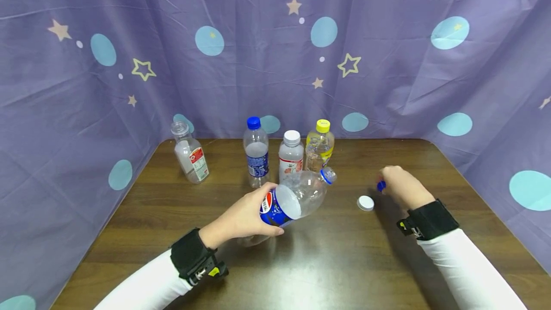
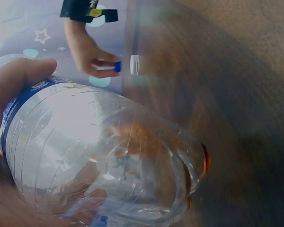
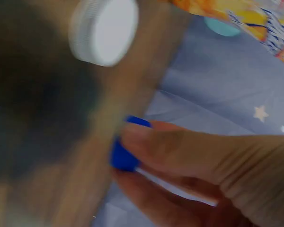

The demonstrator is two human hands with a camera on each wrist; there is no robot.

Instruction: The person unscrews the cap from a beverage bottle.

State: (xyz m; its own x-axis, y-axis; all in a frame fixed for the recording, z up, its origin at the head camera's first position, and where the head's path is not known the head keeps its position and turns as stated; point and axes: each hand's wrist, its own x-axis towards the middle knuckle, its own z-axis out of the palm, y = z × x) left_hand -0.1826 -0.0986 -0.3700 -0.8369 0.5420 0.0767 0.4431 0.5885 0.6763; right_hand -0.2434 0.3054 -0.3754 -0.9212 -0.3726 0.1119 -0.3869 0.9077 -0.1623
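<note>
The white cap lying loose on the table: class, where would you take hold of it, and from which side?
Pinch the white cap by its ribbed rim, coming straight down from above. It lies flat on the table, clear of the bottles, so opposite sides of the rim are free. The right hand, pinching the blue cap, is just beside it.

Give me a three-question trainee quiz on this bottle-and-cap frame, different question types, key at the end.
1. True or false: the left hand holds the Pepsi bottle upright.
2. What does the right hand pinch? A) blue cap B) white cap C) nothing
3. How many bottles stand at the back of the table?

Key: 1 false, it is tilted; 2 A; 3 four.
</note>
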